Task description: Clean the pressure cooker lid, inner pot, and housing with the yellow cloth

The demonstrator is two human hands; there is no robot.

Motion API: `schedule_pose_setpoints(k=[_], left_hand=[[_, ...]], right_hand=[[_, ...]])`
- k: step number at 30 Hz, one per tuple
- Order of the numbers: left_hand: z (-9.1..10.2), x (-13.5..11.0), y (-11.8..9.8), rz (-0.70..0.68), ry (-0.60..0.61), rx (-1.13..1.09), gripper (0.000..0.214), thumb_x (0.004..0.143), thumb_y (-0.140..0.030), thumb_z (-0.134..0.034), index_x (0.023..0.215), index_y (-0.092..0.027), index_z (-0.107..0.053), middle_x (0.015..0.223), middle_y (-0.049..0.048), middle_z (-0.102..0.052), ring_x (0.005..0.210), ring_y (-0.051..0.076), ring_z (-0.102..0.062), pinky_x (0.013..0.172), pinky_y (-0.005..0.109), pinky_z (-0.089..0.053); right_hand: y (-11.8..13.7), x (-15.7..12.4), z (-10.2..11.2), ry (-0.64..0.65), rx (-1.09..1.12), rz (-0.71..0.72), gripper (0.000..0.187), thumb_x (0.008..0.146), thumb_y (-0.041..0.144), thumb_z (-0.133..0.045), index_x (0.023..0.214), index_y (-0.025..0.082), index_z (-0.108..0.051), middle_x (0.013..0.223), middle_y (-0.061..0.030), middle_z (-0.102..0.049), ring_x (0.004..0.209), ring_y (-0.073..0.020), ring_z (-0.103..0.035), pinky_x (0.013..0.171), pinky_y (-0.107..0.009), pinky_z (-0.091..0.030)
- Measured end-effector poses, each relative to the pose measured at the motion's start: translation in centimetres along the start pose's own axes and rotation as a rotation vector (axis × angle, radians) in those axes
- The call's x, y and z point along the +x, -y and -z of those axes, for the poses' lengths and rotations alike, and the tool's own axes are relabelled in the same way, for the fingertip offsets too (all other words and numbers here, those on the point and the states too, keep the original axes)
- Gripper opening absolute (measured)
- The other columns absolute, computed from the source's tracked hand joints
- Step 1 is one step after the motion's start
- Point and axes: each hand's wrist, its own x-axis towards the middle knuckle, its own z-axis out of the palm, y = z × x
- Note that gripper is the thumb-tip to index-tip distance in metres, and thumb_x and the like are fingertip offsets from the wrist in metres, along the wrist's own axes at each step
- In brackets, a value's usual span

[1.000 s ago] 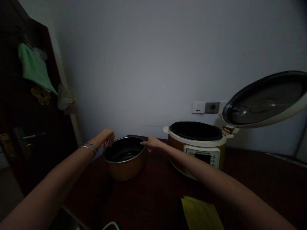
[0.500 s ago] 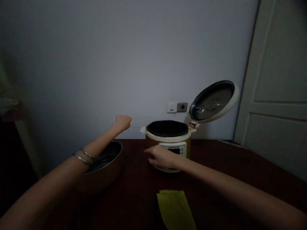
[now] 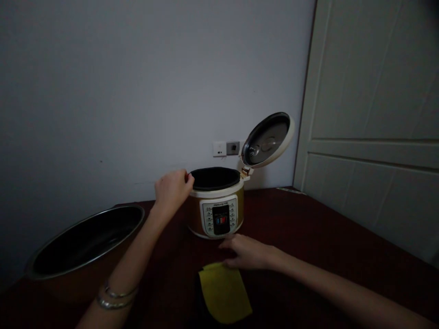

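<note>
A gold and white rice cooker [image 3: 192, 214] stands on the dark red table, its lid [image 3: 269, 139] swung up to the right and its dark inner pot [image 3: 216, 178] showing. My left hand [image 3: 173, 189] is closed at the cooker's left rim, covering the side handle there; what its curled fingers hold, if anything, is hidden. Lower down, in front of the cooker, my right hand [image 3: 247, 251] has thumb and fingers apart. Its fingertips are just above the far corner of a yellow cloth [image 3: 224, 292], which lies over something dark; whether they touch it I cannot tell.
At the left is a large open pot [image 3: 89, 264] with a dark inside and metal rim, partly behind my left forearm. Wall sockets [image 3: 226, 148] sit behind the cooker. A pale panelled door [image 3: 370, 119] is on the right, by the table [image 3: 291, 237].
The view has turned right. My left hand has moved right to the cooker's rim, and my right hand has come down from the front panel to beside the yellow cloth.
</note>
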Motion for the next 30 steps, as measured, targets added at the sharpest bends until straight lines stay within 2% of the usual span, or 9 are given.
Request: schedule_pose_setpoints(k=[4, 8, 12, 16, 19, 22, 24, 27, 30], left_hand=[[-0.7, -2.6, -1.1, -0.038, 0.059, -0.034, 0.038, 0.087, -0.041, -0.037, 0.085, -0.020, -0.068, 0.081, 0.0106, -0.069, 0.077, 0.025, -0.064, 0.067, 0.033, -0.045], [-1.7, -2.6, -0.9, -0.038, 0.089, -0.049, 0.036, 0.087, -0.038, -0.037, 0.084, -0.020, -0.068, 0.083, 0.0124, -0.069, 0.079, 0.026, -0.064, 0.067, 0.035, -0.045], [-2.3, -1.5, 0.0, -0.017, 0.075, -0.061, 0.036, 0.086, -0.038, -0.038, 0.086, -0.019, -0.069, 0.083, 0.0121, -0.069, 0.079, 0.026, -0.064, 0.067, 0.035, -0.045], [-2.3, -0.4, 0.8, 0.027, 0.049, -0.091, 0.035, 0.085, -0.038, -0.039, 0.084, -0.020, -0.069, 0.083, 0.0117, -0.070, 0.079, 0.027, -0.064, 0.066, 0.035, -0.045], [-2.2, 0.6, 1.5, 0.060, 0.031, -0.143, 0.033, 0.084, -0.037, -0.041, 0.083, -0.021, -0.070, 0.086, 0.0109, -0.070, 0.082, 0.027, -0.064, 0.067, 0.035, -0.046], [-2.0, 1.8, 2.2, 0.105, 0.011, -0.183, 0.031, 0.082, -0.037, -0.043, 0.085, -0.022, -0.070, 0.090, 0.0089, -0.071, 0.085, 0.026, -0.063, 0.069, 0.033, -0.046], [-2.0, 2.7, 2.8, 0.137, -0.001, -0.210, 0.031, 0.081, -0.037, -0.044, 0.086, -0.021, -0.070, 0.091, 0.0082, -0.071, 0.087, 0.025, -0.063, 0.071, 0.032, -0.046], [-2.8, 4.2, 3.6, 0.163, -0.008, -0.292, 0.030, 0.079, -0.035, -0.045, 0.086, -0.020, -0.069, 0.091, 0.0078, -0.071, 0.087, 0.024, -0.063, 0.074, 0.031, -0.046], [-4.2, 5.6, 4.2, 0.138, 0.003, -0.430, 0.028, 0.078, -0.033, -0.047, 0.086, -0.018, -0.069, 0.091, 0.0076, -0.071, 0.085, 0.021, -0.064, 0.078, 0.030, -0.046]], right_hand=[[-1.3, -0.6, -1.1, 0.045, 0.083, -0.044, 0.067, 0.074, 0.051, -0.061, 0.127, 0.010, -0.054, 0.122, -0.0160, -0.055, 0.111, -0.0276, -0.053, 0.095, -0.035, -0.040], [-2.0, -0.5, -2.5, 0.096, 0.119, -0.078, 0.077, 0.069, 0.053, -0.065, 0.130, 0.010, -0.051, 0.122, -0.0164, -0.055, 0.112, -0.0281, -0.050, 0.095, -0.036, -0.040], [-1.9, -0.1, -3.3, 0.077, 0.150, -0.107, 0.063, 0.066, 0.045, -0.069, 0.121, 0.014, -0.060, 0.116, -0.0123, -0.060, 0.107, -0.0259, -0.053, 0.090, -0.033, -0.041], [-1.3, 0.2, -3.4, 0.111, 0.234, -0.204, 0.037, 0.063, 0.036, -0.071, 0.094, 0.017, -0.071, 0.085, -0.0018, -0.067, 0.077, -0.0167, -0.059, 0.063, -0.023, -0.043], [-1.0, 0.4, -3.1, 0.056, 0.300, -0.264, 0.034, 0.058, 0.031, -0.074, 0.088, 0.016, -0.070, 0.079, 0.0011, -0.063, 0.071, -0.0130, -0.055, 0.054, -0.019, -0.037], [-0.5, 0.3, -1.7, 0.015, 0.454, -0.245, 0.038, 0.056, 0.025, -0.075, 0.092, 0.018, -0.067, 0.082, 0.0021, -0.061, 0.072, -0.0111, -0.054, 0.056, -0.017, -0.038], [0.2, 0.2, 0.0, 0.030, 0.569, -0.231, 0.036, 0.056, 0.020, -0.073, 0.091, 0.018, -0.065, 0.078, 0.0031, -0.059, 0.069, -0.0099, -0.053, 0.056, -0.017, -0.039], [1.5, -0.1, 3.6, -0.020, 0.738, -0.181, 0.032, 0.056, 0.017, -0.074, 0.086, 0.016, -0.062, 0.073, 0.0039, -0.058, 0.066, -0.0092, -0.054, 0.058, -0.018, -0.041], [2.8, 0.0, 8.1, -0.151, 0.885, -0.106, 0.037, 0.057, 0.021, -0.076, 0.091, 0.017, -0.061, 0.082, 0.0008, -0.063, 0.073, -0.0121, -0.059, 0.066, -0.022, -0.046]])
